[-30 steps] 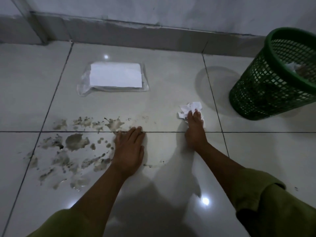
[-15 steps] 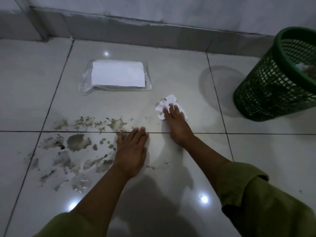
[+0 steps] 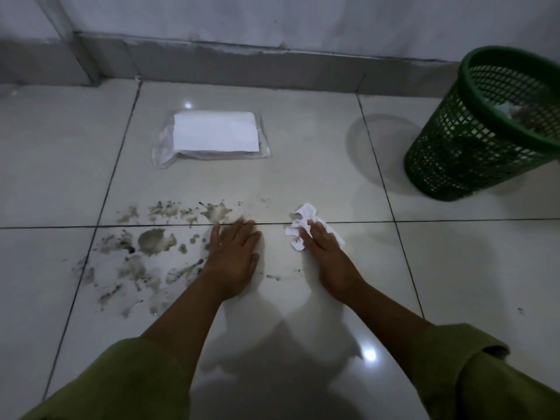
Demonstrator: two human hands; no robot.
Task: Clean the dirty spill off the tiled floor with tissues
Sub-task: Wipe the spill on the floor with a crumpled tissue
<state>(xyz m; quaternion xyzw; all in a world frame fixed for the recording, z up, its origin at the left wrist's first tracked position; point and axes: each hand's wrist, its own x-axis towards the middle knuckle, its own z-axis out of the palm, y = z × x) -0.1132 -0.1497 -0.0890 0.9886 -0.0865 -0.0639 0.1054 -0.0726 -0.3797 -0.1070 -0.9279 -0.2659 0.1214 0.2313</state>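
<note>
A muddy grey-brown spill (image 3: 151, 253) spreads in blotches over the glossy white floor tiles, left of centre. My left hand (image 3: 233, 256) lies flat on the floor at the spill's right edge, fingers straight. My right hand (image 3: 325, 247) presses a crumpled white tissue (image 3: 301, 221) onto the tile with straight fingers, just right of the left hand. Small dark specks (image 3: 274, 277) lie between the two hands. A flat pack of white tissues (image 3: 213, 136) in clear wrap lies on the floor beyond the spill.
A green mesh wastebasket (image 3: 485, 131) stands at the far right, with crumpled waste inside. A grey skirting and wall (image 3: 242, 62) run across the back. Dark grout lines (image 3: 348, 222) cross the floor under my hands.
My right hand has slid the tissue back toward me and a little to the right of its place half a second ago. My left hand stays planted.
</note>
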